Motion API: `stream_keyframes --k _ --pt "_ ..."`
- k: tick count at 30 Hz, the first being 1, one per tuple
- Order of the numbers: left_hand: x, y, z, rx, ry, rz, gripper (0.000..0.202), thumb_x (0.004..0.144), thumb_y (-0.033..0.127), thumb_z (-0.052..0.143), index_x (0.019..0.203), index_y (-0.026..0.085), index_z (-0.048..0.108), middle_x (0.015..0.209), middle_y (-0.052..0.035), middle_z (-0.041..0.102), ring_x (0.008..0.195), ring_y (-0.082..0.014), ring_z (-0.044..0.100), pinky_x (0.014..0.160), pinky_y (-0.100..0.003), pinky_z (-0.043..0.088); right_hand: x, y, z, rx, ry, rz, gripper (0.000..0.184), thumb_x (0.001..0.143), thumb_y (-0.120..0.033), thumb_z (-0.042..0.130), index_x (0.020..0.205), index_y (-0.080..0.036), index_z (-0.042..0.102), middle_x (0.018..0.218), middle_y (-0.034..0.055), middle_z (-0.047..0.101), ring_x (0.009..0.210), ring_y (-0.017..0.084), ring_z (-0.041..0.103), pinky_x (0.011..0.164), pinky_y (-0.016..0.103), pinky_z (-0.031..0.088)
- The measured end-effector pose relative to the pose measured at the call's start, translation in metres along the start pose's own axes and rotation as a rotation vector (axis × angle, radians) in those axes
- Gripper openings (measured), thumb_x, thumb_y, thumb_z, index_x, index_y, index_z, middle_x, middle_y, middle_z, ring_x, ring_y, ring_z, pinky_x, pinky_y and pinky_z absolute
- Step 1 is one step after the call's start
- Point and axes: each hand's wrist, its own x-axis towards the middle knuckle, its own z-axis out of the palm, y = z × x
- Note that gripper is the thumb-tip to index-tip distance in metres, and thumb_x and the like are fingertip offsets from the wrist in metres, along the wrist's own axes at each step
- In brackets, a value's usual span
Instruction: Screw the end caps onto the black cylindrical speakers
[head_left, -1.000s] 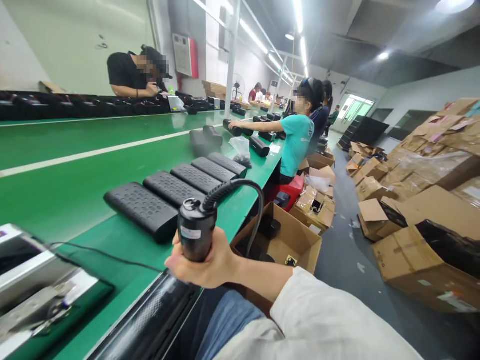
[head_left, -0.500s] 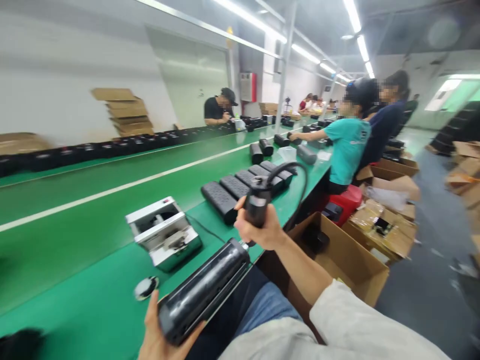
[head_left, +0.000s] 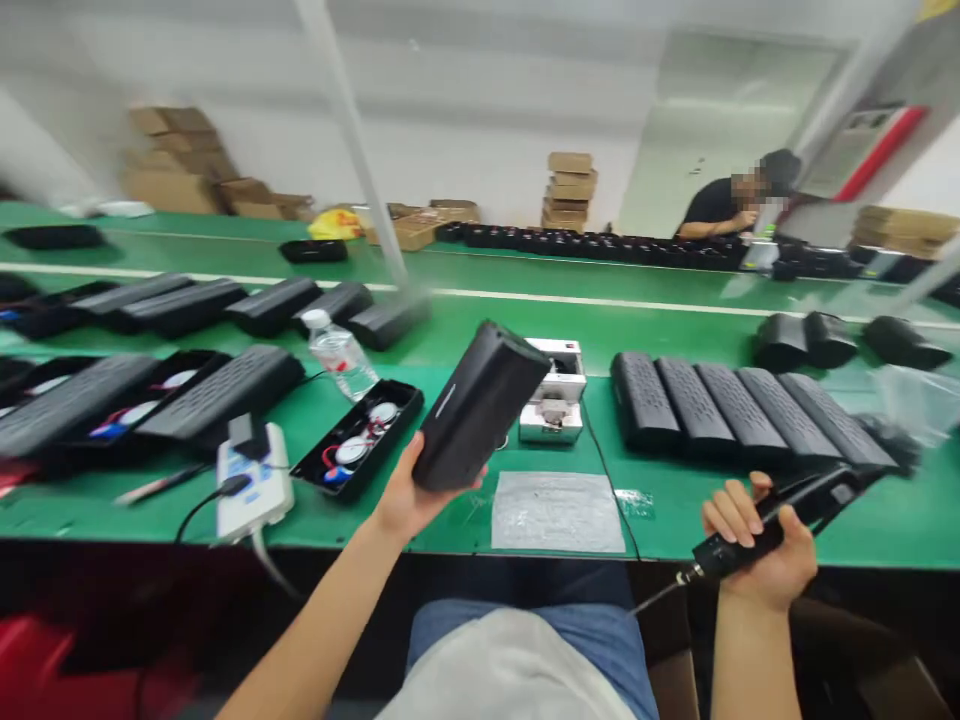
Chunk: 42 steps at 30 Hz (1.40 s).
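My left hand (head_left: 401,497) grips the lower end of a black oblong speaker housing (head_left: 480,405), held tilted above the front edge of the green bench (head_left: 450,340). Low at the right, my right hand (head_left: 757,540) is closed round a black electric screwdriver (head_left: 780,520), its bit pointing down-left off the bench edge. Between the hands a clear plastic sheet (head_left: 556,511) lies flat. An open housing (head_left: 360,437) with round drivers and red and blue wires sits just left of the speaker.
Several ribbed black covers (head_left: 739,410) lie in a row at the right, more black parts (head_left: 202,390) at the left. A small metal fixture (head_left: 553,395), a water bottle (head_left: 341,355) and a white power strip (head_left: 251,480) stand near. A person (head_left: 731,205) works across the bench; cardboard boxes (head_left: 570,190) behind.
The view has swung left from the aisle to face the bench. My left hand has raised the speaker housing upright. My right hand has dropped the screwdriver low to the right.
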Motion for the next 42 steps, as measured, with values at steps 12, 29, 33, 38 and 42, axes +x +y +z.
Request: stream_keyframes --k 12,29,33,38,42 --pt "0.254 0.060 0.078 0.879 0.746 0.536 0.104 0.081 0.027 0.103 0.165 0.014 0.042 0.163 -0.0276 0.058 0.156 -0.0389 0.057 0.133 -0.057 0.038 -0.002 0.076 -0.094 0.092 0.124 0.188 0.033 0.116 -0.047 0.076 0.116 -0.015 0.071 0.091 -0.0014 0.065 0.066 0.008 0.056 0.058 0.019 0.052" --pt "0.078 -0.018 0.005 1.415 0.131 0.688 0.048 0.102 0.042 0.078 0.146 0.023 0.068 0.146 -0.0149 0.071 0.138 -0.0334 0.068 0.118 -0.050 0.058 0.006 0.062 -0.072 0.171 0.279 0.306 0.042 0.077 -0.033 0.102 0.103 -0.022 0.071 0.070 -0.0121 0.026 0.053 0.005 0.026 0.049 0.014 0.039" --pt "0.077 -0.037 -0.007 1.565 -0.001 0.544 0.061 0.096 0.042 0.086 0.151 0.022 0.069 0.153 -0.0183 0.067 0.146 -0.0420 0.060 0.130 -0.064 0.047 0.007 0.063 -0.073 0.151 0.272 0.300 0.040 0.078 -0.035 0.099 0.101 -0.023 0.069 0.070 -0.0115 0.021 0.053 0.005 0.022 0.049 0.014 0.036" --pt "0.083 -0.033 0.003 1.509 -0.010 0.526 0.039 0.099 0.036 0.083 0.134 0.023 0.074 0.136 -0.0125 0.075 0.128 -0.0346 0.070 0.118 -0.051 0.057 0.006 0.066 -0.075 0.126 0.289 0.281 0.037 0.077 -0.038 0.098 0.100 -0.024 0.072 0.069 -0.0108 0.022 0.053 0.007 0.021 0.046 0.017 0.033" --pt "0.054 -0.023 0.023 1.513 -0.326 0.497 0.043 0.098 0.028 0.081 0.139 0.026 0.071 0.127 -0.0078 0.075 0.110 -0.0265 0.074 0.102 -0.040 0.061 0.006 0.066 -0.077 0.102 0.298 0.276 0.035 0.076 -0.037 0.099 0.099 -0.025 0.075 0.068 -0.0099 0.026 0.054 0.007 0.021 0.046 0.018 0.035"
